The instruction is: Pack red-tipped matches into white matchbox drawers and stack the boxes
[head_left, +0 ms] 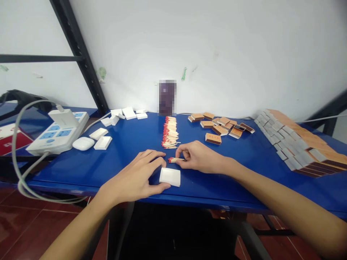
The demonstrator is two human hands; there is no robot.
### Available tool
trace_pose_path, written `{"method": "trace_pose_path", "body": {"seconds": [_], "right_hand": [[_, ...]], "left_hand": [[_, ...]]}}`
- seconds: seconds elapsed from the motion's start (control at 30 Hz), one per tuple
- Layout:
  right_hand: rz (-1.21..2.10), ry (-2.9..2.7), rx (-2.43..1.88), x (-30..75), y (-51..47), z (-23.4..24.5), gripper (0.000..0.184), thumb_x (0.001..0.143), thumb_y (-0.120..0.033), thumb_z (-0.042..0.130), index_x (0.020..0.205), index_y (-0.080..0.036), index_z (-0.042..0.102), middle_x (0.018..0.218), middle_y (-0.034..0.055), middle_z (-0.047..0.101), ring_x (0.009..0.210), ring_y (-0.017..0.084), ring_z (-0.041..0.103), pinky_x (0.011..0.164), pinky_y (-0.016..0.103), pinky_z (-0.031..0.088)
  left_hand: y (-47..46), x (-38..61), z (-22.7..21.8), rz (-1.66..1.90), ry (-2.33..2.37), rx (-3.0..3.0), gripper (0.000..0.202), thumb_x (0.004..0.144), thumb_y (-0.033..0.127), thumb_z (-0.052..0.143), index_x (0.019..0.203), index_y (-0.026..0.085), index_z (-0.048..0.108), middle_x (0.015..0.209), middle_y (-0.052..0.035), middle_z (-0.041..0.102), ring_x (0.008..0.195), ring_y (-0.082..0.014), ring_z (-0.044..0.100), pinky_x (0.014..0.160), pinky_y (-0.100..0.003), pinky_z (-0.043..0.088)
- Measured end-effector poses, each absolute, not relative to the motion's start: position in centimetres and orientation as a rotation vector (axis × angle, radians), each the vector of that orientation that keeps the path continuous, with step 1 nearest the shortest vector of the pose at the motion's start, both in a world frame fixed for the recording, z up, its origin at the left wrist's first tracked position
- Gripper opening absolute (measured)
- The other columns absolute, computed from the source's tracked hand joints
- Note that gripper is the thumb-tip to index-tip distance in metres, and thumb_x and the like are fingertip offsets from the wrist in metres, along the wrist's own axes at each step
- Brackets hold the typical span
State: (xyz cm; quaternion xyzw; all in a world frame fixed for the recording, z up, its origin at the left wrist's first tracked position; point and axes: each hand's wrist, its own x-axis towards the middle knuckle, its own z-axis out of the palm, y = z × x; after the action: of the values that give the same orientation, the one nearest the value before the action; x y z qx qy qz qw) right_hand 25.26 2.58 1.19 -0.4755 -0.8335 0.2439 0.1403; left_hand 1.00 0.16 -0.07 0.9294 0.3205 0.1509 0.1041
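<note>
Near the front edge of the table [81, 169], the left hand [137, 177] is gripping the white tray [170, 177], keeping it steady; the right hand [201, 157] is pinching some matches [176, 159] (red heads together) just beside.

table [114, 169]: glossy blue | tray [170, 176]: matt white | matches [170, 132]: wood

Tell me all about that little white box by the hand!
The little white box is a small, flat rectangle, plain white, maybe card or plastic. Whether its top is open is hard to tell. It lies flat on the blue table, near the front edge. The left hand holds its left side, thumb along the near edge, fingers at the far corner. Nothing else touches it.
</note>
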Motion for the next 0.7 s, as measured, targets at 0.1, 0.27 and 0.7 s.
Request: {"method": "trace_pose_path", "body": {"seconds": [0.1, 0.27, 0.7], "right_hand": [[0.701, -2.409, -1.413, 25.34, 2.56, 1.29, 0.011, 0.079, -0.028, 0.068, 0.081, -0.018, 0.067, 0.056, -0.0061, 0.051, 0.052, 0.009, 0.042, 0.052, 0.024, 0.032], [0.699, -2.4, -1.465, 25.5, 2.53, 1.45, 0.009, 0.078, -0.027, 0.068, 0.082, -0.018, 0.068, 0.056, -0.0063, 0.051, 0.051, 0.008, 0.041, 0.052, 0.024, 0.032], [0.643, -2.375, -1.392, 25.17, 2.47, 1.42, 0.009, 0.08, -0.024, 0.065, 0.079, -0.016, 0.069, 0.054, -0.0061, 0.049, 0.049, 0.007, 0.04, 0.056, 0.024, 0.031]], "left_hand": [[0.18, 0.95, -0.09, 0.43, 0.945, 2.741, 0.029, 0.088, 0.047, 0.064, 0.102, 0.023, 0.058, 0.135, -0.0075, 0.056, 0.129, -0.0303, 0.046, 0.105, -0.048, 0.041], [0.2, 0.92, -0.13, 0.453, 0.937, 2.732, 0.029, 0.089, 0.047, 0.065, 0.103, 0.023, 0.058, 0.133, -0.0077, 0.057, 0.129, -0.0304, 0.046, 0.105, -0.048, 0.041], [0.06, 1.16, 0.12, 0.482, 1.037, 2.703, 0.03, 0.089, 0.05, 0.062, 0.101, 0.022, 0.059, 0.129, -0.0096, 0.058, 0.123, -0.0316, 0.048, 0.101, -0.05, 0.042]]}}
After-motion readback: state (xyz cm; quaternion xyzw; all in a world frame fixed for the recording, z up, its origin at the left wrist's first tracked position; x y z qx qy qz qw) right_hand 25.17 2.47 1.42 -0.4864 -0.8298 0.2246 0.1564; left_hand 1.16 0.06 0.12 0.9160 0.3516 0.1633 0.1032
